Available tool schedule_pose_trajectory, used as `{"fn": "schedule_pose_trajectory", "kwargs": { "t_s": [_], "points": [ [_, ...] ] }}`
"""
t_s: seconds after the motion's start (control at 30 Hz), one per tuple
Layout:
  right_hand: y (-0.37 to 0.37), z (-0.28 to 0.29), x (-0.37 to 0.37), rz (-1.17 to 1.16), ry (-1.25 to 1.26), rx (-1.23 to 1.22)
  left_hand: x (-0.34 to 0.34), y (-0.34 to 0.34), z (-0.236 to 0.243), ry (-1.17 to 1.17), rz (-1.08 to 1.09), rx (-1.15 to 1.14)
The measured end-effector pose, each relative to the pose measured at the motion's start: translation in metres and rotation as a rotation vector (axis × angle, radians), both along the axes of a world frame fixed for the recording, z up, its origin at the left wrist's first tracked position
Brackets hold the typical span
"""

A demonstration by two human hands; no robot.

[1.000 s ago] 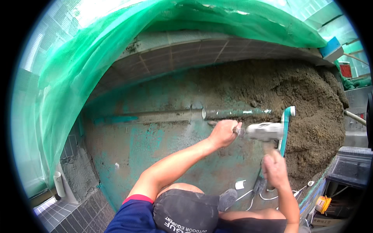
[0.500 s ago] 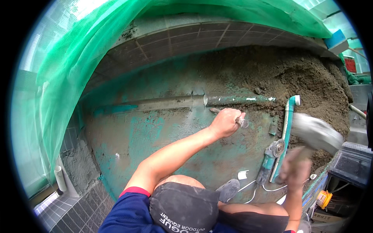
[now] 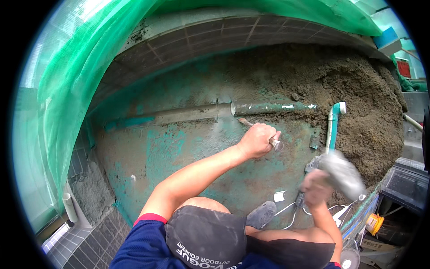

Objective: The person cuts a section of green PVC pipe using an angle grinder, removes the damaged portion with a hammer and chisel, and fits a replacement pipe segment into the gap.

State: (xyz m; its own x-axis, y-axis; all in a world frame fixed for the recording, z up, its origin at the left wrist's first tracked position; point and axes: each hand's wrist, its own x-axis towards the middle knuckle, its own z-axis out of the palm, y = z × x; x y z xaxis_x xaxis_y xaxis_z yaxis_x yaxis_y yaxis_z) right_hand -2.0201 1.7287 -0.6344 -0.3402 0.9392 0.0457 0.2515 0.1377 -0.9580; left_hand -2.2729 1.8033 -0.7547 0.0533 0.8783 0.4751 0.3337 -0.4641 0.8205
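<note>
My left hand [image 3: 257, 141] is closed around a metal chisel [image 3: 277, 145], whose struck end sticks out toward me. The chisel's far tip points up-left, near the open end of a pipe [image 3: 277, 107] bedded in the surface. In line with this pipe, a shallow groove [image 3: 188, 115] runs off to the left. My right hand [image 3: 316, 186] grips a hammer [image 3: 343, 175] with a big grey head, smeared by motion; its handle is mostly hidden. Under that hand lies an angle grinder [image 3: 299, 199], largely covered. Beside it, a green pipe with a white-ended elbow [image 3: 332, 127] is partly behind the hammer.
A heap of damp sand [image 3: 367, 112] fills the right side. A small white curved piece [image 3: 279, 196] and a white cable [image 3: 291, 219] lie near my shoe [image 3: 261, 214]. Green netting [image 3: 67, 98] hangs at the left and top. A yellow-orange container [image 3: 374, 224] stands lower right.
My right hand and the hammer have swung left and slightly up, closer to the chisel. The left hand keeps its grip, while the whole view has shifted slightly.
</note>
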Motion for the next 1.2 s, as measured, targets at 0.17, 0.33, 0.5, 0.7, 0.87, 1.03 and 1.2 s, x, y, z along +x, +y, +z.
{"fn": "schedule_pose_trajectory", "kwargs": {
  "t_s": [0.17, 0.33, 0.5, 0.7, 0.87, 1.03, 1.2],
  "points": [
    [-0.009, 0.009, -0.018, 0.021, -0.59, -0.294, -0.009, -0.022, -0.012, 0.16, -0.101, 0.027],
    [-0.046, -0.013, 0.01, 0.01, -0.603, -0.395, -0.004, -0.055, -0.049, 0.399, -0.344, 0.102],
    [-0.076, -0.029, 0.024, -0.037, -0.517, -0.41, -0.03, -0.063, -0.013, 0.226, -0.269, 0.117],
    [-0.065, -0.023, 0.01, -0.069, -0.444, -0.439, -0.041, -0.035, 0.012, 0.019, -0.024, 0.039],
    [-0.041, -0.005, 0.006, 0.001, -0.494, -0.349, -0.036, -0.031, 0.013, 0.027, -0.068, 0.038],
    [-0.018, 0.034, 0.002, 0.072, -0.535, -0.302, -0.031, -0.023, 0.01, -0.007, -0.052, -0.001],
    [-0.011, 0.098, 0.005, -0.196, -0.088, -0.264, -0.041, -0.016, 0.015, 0.004, -0.036, -0.065]
  ]
}}
